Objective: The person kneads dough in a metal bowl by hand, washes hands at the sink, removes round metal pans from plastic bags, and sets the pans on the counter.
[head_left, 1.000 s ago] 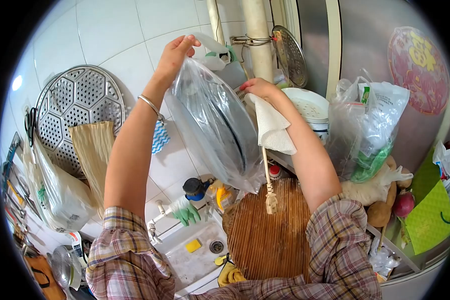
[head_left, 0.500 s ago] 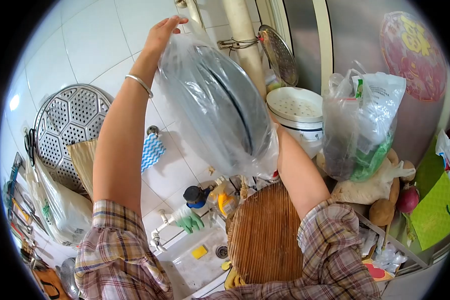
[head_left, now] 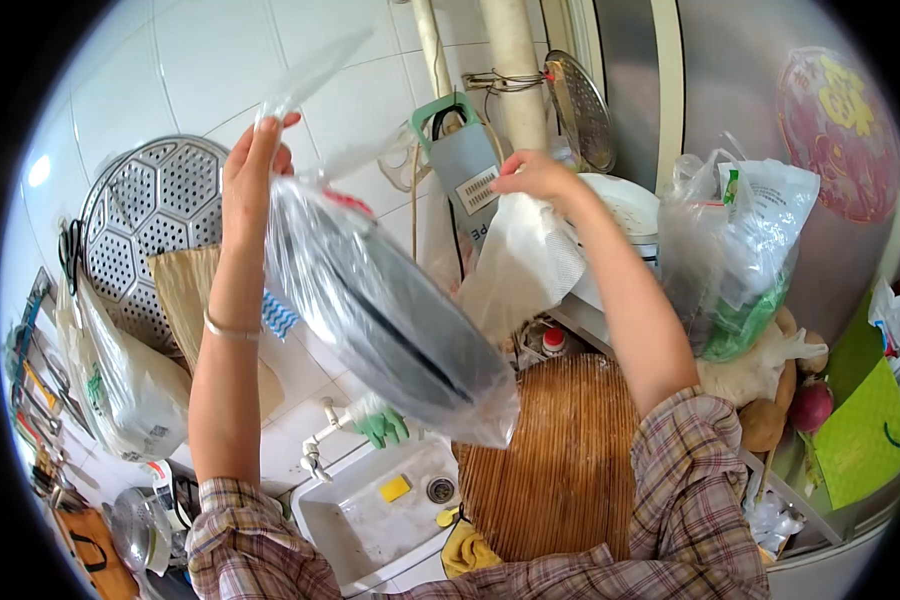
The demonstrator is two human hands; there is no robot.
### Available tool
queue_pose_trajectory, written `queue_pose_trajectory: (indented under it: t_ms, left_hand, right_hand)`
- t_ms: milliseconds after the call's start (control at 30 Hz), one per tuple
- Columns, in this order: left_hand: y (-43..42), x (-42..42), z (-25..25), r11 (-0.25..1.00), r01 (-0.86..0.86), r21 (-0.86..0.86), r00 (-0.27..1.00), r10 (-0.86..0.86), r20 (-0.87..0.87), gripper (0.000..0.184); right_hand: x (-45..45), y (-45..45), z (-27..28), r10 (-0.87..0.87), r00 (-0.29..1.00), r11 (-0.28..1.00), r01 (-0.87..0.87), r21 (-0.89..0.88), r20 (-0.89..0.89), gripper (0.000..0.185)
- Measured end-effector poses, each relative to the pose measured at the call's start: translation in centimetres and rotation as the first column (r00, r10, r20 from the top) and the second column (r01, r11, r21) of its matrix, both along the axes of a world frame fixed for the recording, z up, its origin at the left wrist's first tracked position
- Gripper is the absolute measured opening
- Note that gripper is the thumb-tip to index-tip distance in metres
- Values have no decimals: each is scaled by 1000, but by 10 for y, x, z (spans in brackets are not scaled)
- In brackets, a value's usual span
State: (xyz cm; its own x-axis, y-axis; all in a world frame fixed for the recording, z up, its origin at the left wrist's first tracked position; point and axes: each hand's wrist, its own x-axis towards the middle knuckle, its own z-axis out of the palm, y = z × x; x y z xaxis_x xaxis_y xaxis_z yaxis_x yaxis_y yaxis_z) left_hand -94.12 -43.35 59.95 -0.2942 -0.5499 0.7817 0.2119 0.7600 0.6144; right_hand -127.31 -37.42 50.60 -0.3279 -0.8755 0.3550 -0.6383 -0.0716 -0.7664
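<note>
My left hand (head_left: 250, 180) is closed on the gathered top of a clear plastic bag (head_left: 390, 310). Inside the bag sits a large rounded dark-grey object with a black line along it; its kind is not clear. The bag hangs tilted over the sink and the slatted wooden board (head_left: 550, 470). My right hand (head_left: 548, 182) pinches the upper edge of a white textured cloth (head_left: 530, 260). Just behind that cloth, a grey device with a green handle (head_left: 455, 160) leans by the wall pipes, its lower part hidden.
A white sink (head_left: 360, 530) with a yellow sponge (head_left: 395, 488) lies below. To the right are a white bucket (head_left: 625, 210), filled plastic bags (head_left: 750, 240) and a red onion (head_left: 813, 408). A perforated steel disc (head_left: 150, 220) hangs at left.
My left hand has moved down and left with the bag, which has swung lower. My right hand has come out from behind it and lifts the white cloth, and the grey device now shows.
</note>
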Motion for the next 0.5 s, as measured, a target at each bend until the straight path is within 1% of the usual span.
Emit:
queue_pose_trajectory:
  t_ms: [33, 100, 167, 233, 300, 367, 400, 433, 467, 500]
  left_hand:
    - [6, 12, -10, 1000, -4, 9, 1000, 4, -11, 37]
    - [20, 33, -26, 994, -104, 17, 995, 104, 3, 35]
    - [31, 55, -38, 987, -150, 51, 989, 150, -6, 34]
    - [53, 74, -43, 971, -229, 75, 973, 228, 13, 34]
    - [63, 97, -49, 959, -267, 97, 963, 263, 51, 34]
    - [73, 117, -56, 951, -279, 130, 960, 273, 68, 35]
    - [80, 124, -60, 936, -322, 143, 947, 315, 65, 35]
    - [83, 132, -67, 934, -326, 143, 945, 321, 60, 35]
    - [85, 141, -74, 932, -324, 162, 946, 318, 65, 35]
    - [88, 149, -80, 929, -324, 181, 946, 316, 72, 34]
  right_hand:
    - [8, 8, 14, 4, 1000, 1000, -4, 9, -11, 36]
    - [23, 19, 42, 178, 981, 983, -180, -17, -78, 28]
    - [42, 20, 77, 315, 929, 943, -330, -45, -194, 22]
    - [63, 19, 115, 394, 912, 907, -406, -115, -114, 21]
    - [64, 0, 155, 335, 901, 864, -411, -291, -276, 16]
    - [58, -22, 188, 136, 933, 778, -309, -547, -334, 9]
    - [56, -30, 195, 139, 931, 776, -314, -546, -338, 9]
    - [52, -38, 199, -177, 890, 691, -192, -697, -420, 9]
    - [48, -45, 204, -481, 770, 541, -115, -833, -419, 9]
    - [34, -58, 201, -609, 637, 543, -102, -834, -474, 12]
